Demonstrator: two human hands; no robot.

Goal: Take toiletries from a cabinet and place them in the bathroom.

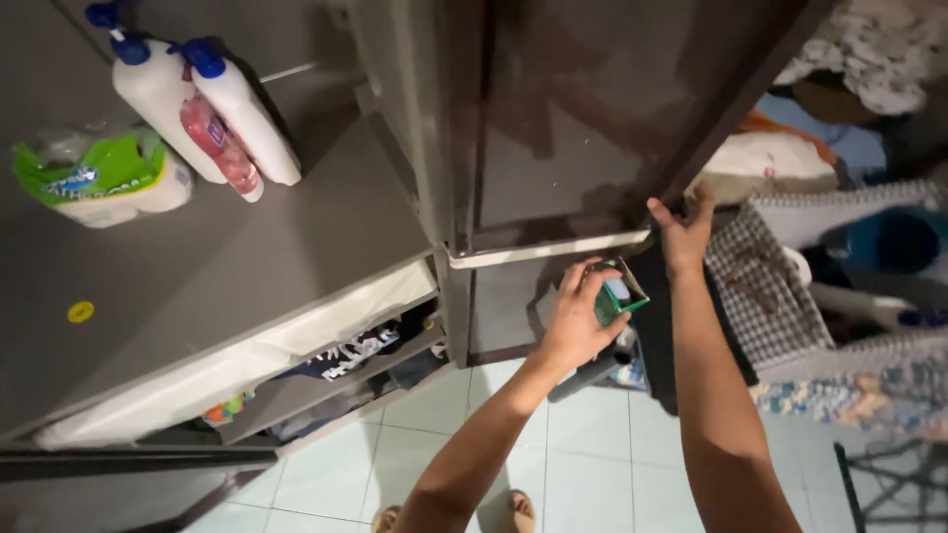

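You're looking down past a grey tabletop [227, 257]: a green-wrapped paper roll [104, 178] and two white spray bottles [207, 109] with blue caps lie at far left, over pale floor tiles [583, 444]. Centre, your left hand [578, 316] has its grip closed round a small green box [617, 296], open end tilted up and right, long axis hard to judge under your fingers. Your right hand [683, 235] presses the dark cabinet door [592, 109] edge, fingers spread. Clothes [770, 286] right, partly cut off.

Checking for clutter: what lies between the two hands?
In the head view, only the green box, held by the left hand, lies before the right hand.
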